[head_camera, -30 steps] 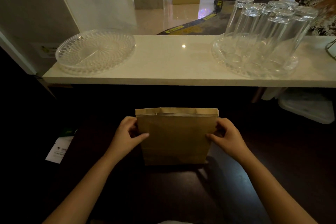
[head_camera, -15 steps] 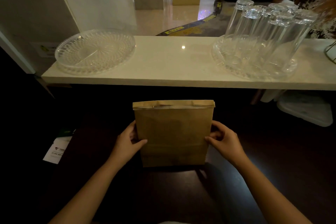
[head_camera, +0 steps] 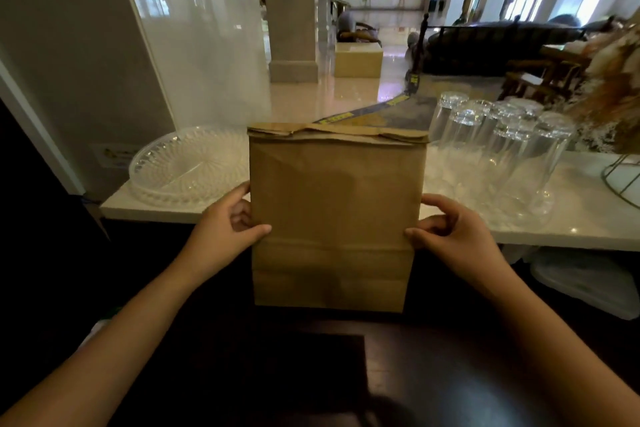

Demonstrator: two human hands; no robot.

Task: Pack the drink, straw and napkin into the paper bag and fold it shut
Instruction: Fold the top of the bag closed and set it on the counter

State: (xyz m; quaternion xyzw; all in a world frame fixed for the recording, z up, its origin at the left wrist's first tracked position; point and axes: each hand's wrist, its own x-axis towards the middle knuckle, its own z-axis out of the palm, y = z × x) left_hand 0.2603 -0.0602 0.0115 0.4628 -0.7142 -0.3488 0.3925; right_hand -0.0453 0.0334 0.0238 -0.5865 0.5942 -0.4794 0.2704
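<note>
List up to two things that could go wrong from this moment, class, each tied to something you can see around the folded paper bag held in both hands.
1. The paper bag is gripped only at its side edges by the left hand and right hand; squeezing may crush it or loosen the folded top.
2. The upturned glasses stand close behind on the white counter; pushing the bag forward could knock them.
</note>
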